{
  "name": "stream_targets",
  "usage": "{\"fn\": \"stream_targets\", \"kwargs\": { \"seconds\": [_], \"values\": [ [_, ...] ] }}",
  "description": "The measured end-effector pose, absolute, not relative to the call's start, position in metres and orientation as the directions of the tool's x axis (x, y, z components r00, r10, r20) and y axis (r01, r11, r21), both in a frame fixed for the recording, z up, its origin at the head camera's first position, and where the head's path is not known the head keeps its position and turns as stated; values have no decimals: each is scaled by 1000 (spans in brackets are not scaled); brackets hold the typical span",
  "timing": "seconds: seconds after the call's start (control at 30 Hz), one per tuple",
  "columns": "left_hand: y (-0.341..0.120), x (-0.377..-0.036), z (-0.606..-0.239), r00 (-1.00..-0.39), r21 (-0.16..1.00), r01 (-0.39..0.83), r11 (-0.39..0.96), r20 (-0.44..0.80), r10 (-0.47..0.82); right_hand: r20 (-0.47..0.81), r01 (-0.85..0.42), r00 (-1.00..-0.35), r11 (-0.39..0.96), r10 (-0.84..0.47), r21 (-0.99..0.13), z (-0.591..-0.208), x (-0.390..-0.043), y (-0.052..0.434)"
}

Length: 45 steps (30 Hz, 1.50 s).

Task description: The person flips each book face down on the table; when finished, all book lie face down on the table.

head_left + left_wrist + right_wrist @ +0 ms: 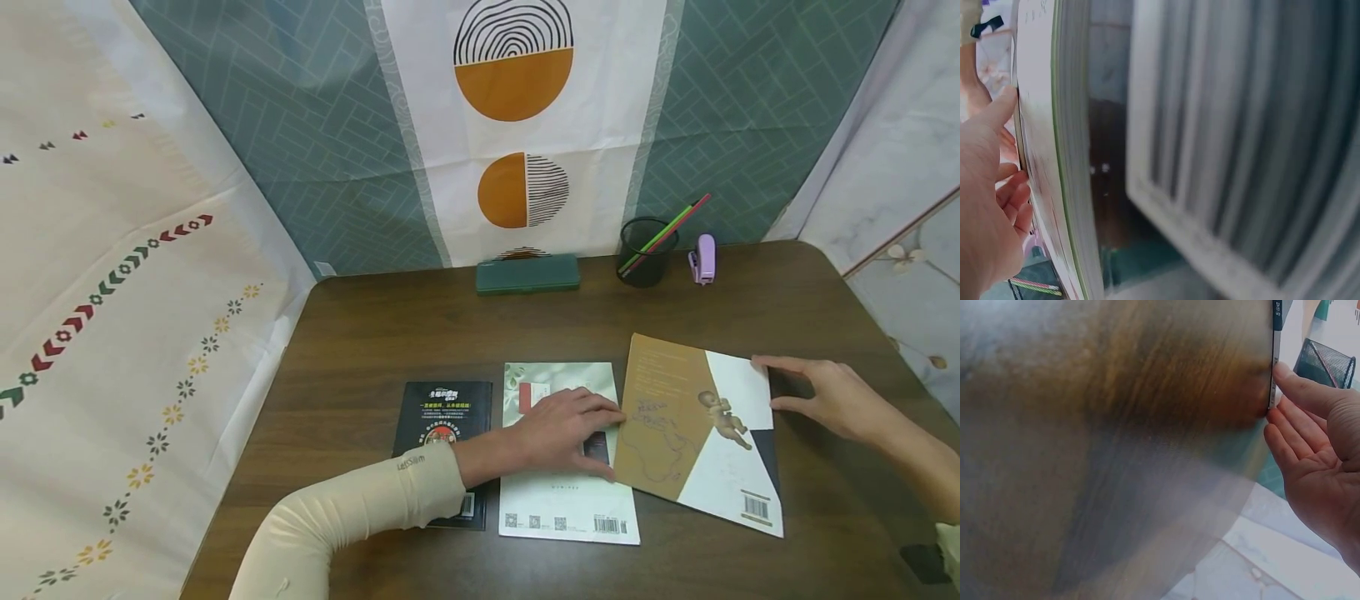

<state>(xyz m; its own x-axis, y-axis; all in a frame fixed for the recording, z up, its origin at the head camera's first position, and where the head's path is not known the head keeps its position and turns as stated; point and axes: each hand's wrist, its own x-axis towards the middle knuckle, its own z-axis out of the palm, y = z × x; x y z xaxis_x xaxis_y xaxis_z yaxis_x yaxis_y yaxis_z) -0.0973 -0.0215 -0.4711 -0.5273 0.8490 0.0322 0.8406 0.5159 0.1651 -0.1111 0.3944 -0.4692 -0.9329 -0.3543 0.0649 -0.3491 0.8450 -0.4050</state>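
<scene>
Fingers (600,414) of the left hand (558,433) lie straight on the green-and-white book (566,500), tips touching the brown-and-white book (701,429) at its left edge. Right hand (825,396), fingers straight (relaxed), touches that book's right edge. A black book (446,408) lies left. Farther back: green case (527,274), mesh pen cup (647,252), purple stapler (703,258).

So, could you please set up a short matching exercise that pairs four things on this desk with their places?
Things:
1. black book
2. brown and white book
3. purple stapler
4. green case

Places:
A. right of the mesh pen cup
B. between the two hands
C. leftmost of the three books
D. back edge, below the wall hanging

Pairs: 1-C, 2-B, 3-A, 4-D
</scene>
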Motion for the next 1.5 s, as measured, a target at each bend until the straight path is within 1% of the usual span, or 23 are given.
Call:
{"fn": "stream_targets", "kwargs": {
  "seconds": [0.17, 0.4, 0.6, 0.93, 1.07, 1.33, 1.5],
  "values": [
    [-18, -93, -472, -537, 144, 839, 525, 58, 842, 51, -347, -932, 844, -359, -409, -468, -115, 394],
    [-12, -87, -472, -564, 143, 820, 555, 31, 825, 41, -348, -930, 837, -366, -423, -469, -120, 394],
    [-8, -81, -472, -575, 110, 814, 570, 14, 818, 21, -356, -923, 833, -383, -423, -468, -125, 394],
    [-2, -74, -476, -540, 33, 841, 540, 76, 838, -62, -314, -923, 835, -380, -452, -463, -134, 391],
    [-1, -72, -476, -530, 25, 847, 531, 101, 842, -86, -306, -919, 832, -386, -462, -461, -136, 391],
    [-1, -69, -476, -517, 20, 856, 517, 84, 852, -61, -344, -908, 821, -414, -456, -460, -137, 391],
    [-1, -68, -475, -507, 21, 862, 507, 79, 858, -87, -326, -908, 823, -409, -466, -460, -137, 391]
  ]
}}
